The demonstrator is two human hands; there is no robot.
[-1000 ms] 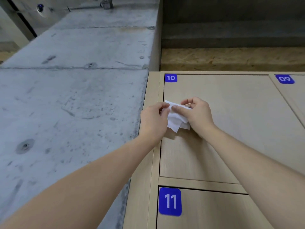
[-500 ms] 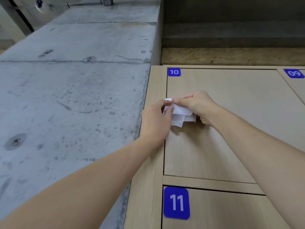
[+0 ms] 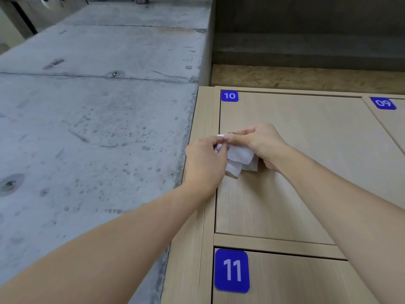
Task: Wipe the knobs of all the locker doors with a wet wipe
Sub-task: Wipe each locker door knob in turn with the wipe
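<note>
wipe: (image 3: 240,155) pinched by left hand (image 3: 205,163) and right hand (image 3: 260,143)
knob: (image 3: 231,133) peeking just above the pinch, mostly hidden

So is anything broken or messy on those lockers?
Nothing stands out. Doors 10, 11 and 09 sit shut and flush, with their number stickers straight. The left hand and right hand both pinch the crumpled white wipe at door 10's mostly hidden knob. The concrete wall is just blotchy.
</note>
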